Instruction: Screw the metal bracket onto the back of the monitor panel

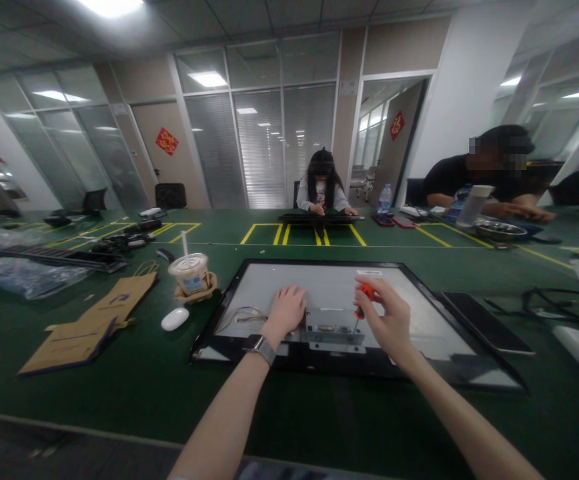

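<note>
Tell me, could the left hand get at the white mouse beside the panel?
Probably yes: the left hand appears to hold nothing, and only the low panel and thin wires seem to lie between it and the white mouse.

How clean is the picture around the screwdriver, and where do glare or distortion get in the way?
Head view, top: the ceiling light is blown out; head view, left edge: the plastic bags look stretched and soft; head view, centre: the screwdriver's orange handle stands out, but its tip is too soft to judge.
</note>
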{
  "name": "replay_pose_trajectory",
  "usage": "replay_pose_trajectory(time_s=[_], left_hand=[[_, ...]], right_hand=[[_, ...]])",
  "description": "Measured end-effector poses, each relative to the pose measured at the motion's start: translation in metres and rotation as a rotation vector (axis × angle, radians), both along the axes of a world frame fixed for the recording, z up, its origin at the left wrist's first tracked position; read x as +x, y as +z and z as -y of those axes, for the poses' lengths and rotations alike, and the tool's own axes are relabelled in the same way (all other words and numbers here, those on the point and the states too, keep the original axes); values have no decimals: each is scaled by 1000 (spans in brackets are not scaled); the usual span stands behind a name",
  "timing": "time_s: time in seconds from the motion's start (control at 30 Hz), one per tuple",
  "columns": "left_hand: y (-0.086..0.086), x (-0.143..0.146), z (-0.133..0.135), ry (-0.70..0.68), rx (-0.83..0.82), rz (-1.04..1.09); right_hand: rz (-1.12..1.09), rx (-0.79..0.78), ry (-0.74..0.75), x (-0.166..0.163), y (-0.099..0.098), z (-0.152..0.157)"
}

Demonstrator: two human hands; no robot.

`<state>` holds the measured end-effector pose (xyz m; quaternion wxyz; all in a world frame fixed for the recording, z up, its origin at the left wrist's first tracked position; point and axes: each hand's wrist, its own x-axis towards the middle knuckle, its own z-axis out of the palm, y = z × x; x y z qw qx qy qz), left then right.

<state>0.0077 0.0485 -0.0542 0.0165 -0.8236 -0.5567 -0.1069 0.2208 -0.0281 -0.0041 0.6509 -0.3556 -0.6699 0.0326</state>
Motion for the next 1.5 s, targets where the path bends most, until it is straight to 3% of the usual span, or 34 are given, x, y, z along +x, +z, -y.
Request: replay_pose_trajectory(time_s=[0.3,0.6,0.87,1.2,1.5], left_hand=[[-2,0,0,4,10,-17],[1,1,1,4,4,-14],[3,1,2,11,-11,-15],[0,1,0,9,8,-16],[-2,1,-1,13,4,-12]], right_hand=[[-15,-38,95,2,-4,2],[27,2,55,1,2,2],[5,-29,106,2,-3,2],[69,80,-49,0,3,0],[87,108,-56,-1,3,0]])
